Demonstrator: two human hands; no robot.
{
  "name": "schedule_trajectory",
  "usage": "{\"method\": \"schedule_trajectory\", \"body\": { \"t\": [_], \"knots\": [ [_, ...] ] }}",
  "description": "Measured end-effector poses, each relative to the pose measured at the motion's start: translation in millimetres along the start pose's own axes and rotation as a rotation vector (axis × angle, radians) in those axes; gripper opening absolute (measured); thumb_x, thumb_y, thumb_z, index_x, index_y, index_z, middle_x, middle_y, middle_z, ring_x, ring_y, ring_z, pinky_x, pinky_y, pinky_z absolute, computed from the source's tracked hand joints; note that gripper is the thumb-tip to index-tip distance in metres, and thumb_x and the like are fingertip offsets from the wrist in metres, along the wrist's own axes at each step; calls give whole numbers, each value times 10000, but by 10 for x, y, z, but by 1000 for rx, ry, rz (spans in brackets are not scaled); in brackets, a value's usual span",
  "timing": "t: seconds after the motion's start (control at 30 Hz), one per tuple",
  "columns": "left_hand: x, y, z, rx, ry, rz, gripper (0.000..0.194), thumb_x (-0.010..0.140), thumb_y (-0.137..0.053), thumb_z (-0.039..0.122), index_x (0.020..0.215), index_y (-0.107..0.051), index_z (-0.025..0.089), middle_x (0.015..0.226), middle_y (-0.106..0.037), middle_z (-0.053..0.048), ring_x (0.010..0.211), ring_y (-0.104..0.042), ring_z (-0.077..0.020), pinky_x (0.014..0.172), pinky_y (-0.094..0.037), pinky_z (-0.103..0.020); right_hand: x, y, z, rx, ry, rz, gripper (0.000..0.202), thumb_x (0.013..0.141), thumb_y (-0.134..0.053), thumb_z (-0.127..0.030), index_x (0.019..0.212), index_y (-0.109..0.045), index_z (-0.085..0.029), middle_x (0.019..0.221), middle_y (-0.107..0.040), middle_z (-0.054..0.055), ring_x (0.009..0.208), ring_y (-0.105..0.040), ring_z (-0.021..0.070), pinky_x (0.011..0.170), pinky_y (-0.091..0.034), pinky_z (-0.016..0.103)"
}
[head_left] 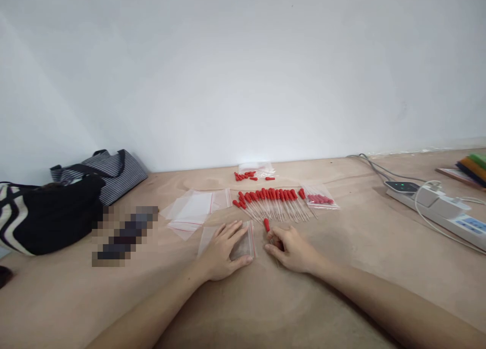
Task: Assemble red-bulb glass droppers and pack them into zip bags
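My left hand (pixel 225 250) lies flat with fingers spread on a clear zip bag (pixel 246 241) that has a red line along its right edge. Close by, my right hand (pixel 290 247) pinches a dropper (pixel 266 224) with a red rubber bulb; its thin clear tube runs down under the fingers. Beyond both hands, several red-bulbed droppers (pixel 281 194) lie side by side in a fanned row, bulbs away from me. To their right rests a clear bag of red-bulbed droppers (pixel 321 198). More flat zip bags (pixel 193 212) overlap beyond my left hand.
Loose red bulbs (pixel 245 176) and a bag of clear tubes (pixel 258 168) lie near the wall. At left are a black bag (pixel 56 217), a striped bag (pixel 114 171) and a blurred dark object (pixel 125 236). A power strip (pixel 451 217) with cables stands at right.
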State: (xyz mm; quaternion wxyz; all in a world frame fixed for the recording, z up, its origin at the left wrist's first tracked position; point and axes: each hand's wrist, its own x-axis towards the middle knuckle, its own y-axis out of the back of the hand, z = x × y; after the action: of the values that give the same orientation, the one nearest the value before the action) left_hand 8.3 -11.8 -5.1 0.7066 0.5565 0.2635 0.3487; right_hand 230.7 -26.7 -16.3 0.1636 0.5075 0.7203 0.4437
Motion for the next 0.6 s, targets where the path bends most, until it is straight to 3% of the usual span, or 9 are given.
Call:
{"method": "schedule_trajectory", "body": {
  "t": [0.1,0.2,0.37,0.6],
  "knots": [
    [-7,-5,-3,3,-2,0,684,772,-430,570,1324,-294,189,1394,-268,-112,1281,-232,-259,1048,-165,-482,90,51,96,-90,146,-2,163,800,-399,-135,873,-540,-170,785,-580,38,749,-508,142,664,-356,248],
    [-9,-9,-15,9,-12,-1,680,776,-415,579,1321,-301,187,1397,-259,-113,1284,-225,-256,1049,-159,-483,215,176,218,-330,316,-40,261,783,-408,-91,980,-561,-170,914,-548,80,830,-480,168,709,-339,278],
    [-5,-5,-5,8,-10,-3,683,774,-421,577,1316,-313,177,1392,-269,-122,1279,-236,-264,1046,-168,-486,356,338,306,-561,509,-128,205,844,-432,-243,944,-611,-253,998,-521,64,843,-438,178,716,-295,307],
    [3,-5,-6,-19,-17,33,693,762,-453,564,1319,-302,180,1375,-305,-125,1265,-267,-275,1035,-188,-501,385,385,307,-590,574,-201,216,833,-454,-387,821,-629,-262,958,-513,62,860,-393,193,713,-277,315]
  ]
}}
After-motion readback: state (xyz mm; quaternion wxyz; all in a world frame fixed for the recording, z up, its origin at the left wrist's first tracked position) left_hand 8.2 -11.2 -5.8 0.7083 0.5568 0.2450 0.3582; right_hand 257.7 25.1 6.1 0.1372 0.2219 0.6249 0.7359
